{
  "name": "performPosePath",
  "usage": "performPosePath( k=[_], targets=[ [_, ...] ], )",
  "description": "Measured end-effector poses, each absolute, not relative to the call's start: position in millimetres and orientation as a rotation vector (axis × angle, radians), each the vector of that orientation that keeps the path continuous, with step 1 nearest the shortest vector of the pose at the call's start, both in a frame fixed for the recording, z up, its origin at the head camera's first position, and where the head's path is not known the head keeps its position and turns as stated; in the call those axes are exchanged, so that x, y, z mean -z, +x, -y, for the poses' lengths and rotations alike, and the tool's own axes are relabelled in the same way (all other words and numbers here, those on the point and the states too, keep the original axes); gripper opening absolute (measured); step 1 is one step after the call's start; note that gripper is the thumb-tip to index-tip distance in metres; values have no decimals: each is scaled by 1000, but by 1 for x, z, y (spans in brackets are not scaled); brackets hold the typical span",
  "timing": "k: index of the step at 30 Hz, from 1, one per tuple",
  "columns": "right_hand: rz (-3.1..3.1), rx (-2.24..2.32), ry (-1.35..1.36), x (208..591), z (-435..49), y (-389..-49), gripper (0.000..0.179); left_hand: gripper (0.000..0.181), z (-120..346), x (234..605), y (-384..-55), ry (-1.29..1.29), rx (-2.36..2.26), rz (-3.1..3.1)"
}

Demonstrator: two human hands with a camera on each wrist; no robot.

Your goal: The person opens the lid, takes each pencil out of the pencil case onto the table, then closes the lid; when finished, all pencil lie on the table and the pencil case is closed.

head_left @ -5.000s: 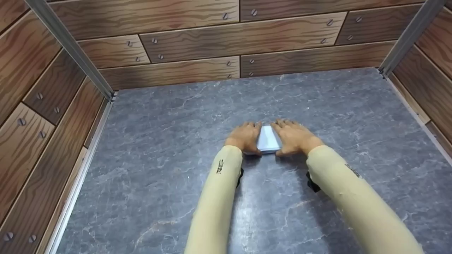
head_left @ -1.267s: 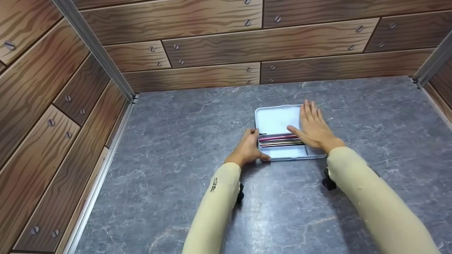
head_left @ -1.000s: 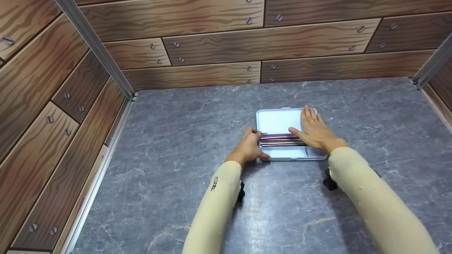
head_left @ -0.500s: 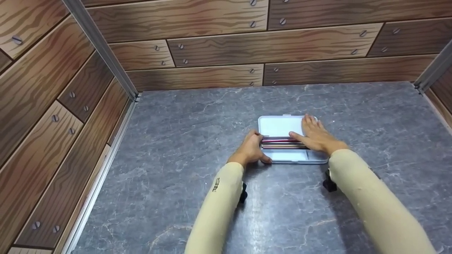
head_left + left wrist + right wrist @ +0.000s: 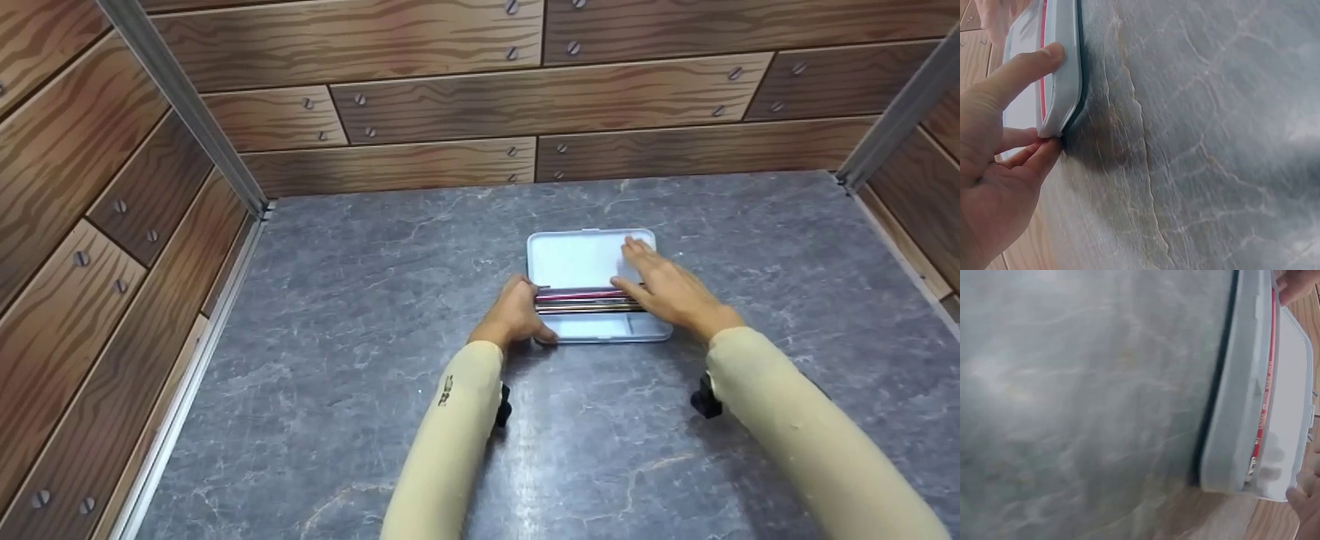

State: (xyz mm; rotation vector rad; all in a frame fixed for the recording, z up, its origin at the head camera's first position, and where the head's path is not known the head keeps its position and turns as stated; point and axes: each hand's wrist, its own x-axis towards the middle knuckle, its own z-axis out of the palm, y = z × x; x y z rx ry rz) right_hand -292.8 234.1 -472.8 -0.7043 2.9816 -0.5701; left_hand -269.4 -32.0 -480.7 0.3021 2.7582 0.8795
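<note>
A pale blue-white pencil case (image 5: 574,259) lies on the table with its lid laid back. Several thin pencils (image 5: 577,307), one of them red, lie across its tray, in front of the lid. My left hand (image 5: 514,311) grips the case's left end; in the left wrist view the thumb (image 5: 1022,70) presses the front edge while the fingers bend at the corner. Over the case's right part is my right hand (image 5: 671,292), fingers extended, covering the pencils' right ends. White print shows on a red pencil (image 5: 1266,394) in the right wrist view.
The grey marbled tabletop (image 5: 360,337) stretches around the case. Wood-patterned panels (image 5: 420,112) stand at the back and both sides, with metal corner posts (image 5: 187,105). Both forearms wear cream sleeves (image 5: 446,442) with black wrist mounts.
Five seconds ago the case was shut between both hands; the lid now lies back and pencils show. Lately my right hand has shifted from the lid's right end, its fingers turning left.
</note>
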Motion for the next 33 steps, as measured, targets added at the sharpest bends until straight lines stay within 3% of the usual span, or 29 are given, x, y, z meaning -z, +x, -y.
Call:
performPosePath(
  k=[6, 9, 33],
  targets=[
    [-3259, 713, -1239, 493, -237, -284, 41, 61, 37, 483, -268, 310, -877, -2770],
    [-3238, 734, -1342, 498, -236, -282, 32, 61, 38, 484, -268, 311, -865, -2786],
    [-3117, 648, -822, 498, -227, -283, 16, 63, 31, 481, -270, 318, -851, -2800]
  ],
)
